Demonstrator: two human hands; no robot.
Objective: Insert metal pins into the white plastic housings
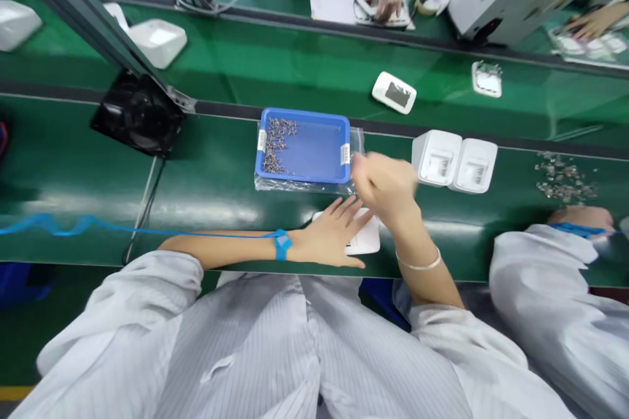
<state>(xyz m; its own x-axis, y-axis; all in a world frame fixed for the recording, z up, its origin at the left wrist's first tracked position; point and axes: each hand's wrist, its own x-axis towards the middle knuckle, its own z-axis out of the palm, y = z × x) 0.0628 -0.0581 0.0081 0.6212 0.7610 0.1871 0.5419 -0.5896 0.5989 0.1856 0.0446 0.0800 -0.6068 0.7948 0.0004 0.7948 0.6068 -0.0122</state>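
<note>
- White casing (367, 240): lower centre of frame, on tabletop (221, 200), partly covered by left hand (328, 237).
- Left hand: palm down, fingers spread.
- Right hand (386, 184): blurred, curled, higher in frame than casing; cannot tell whether pinching anything.

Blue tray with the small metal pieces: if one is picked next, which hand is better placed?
Probably the right hand: it is near the right end of the blue tray, though blur hides its grip. The left hand lies spread over a white casing.
</note>
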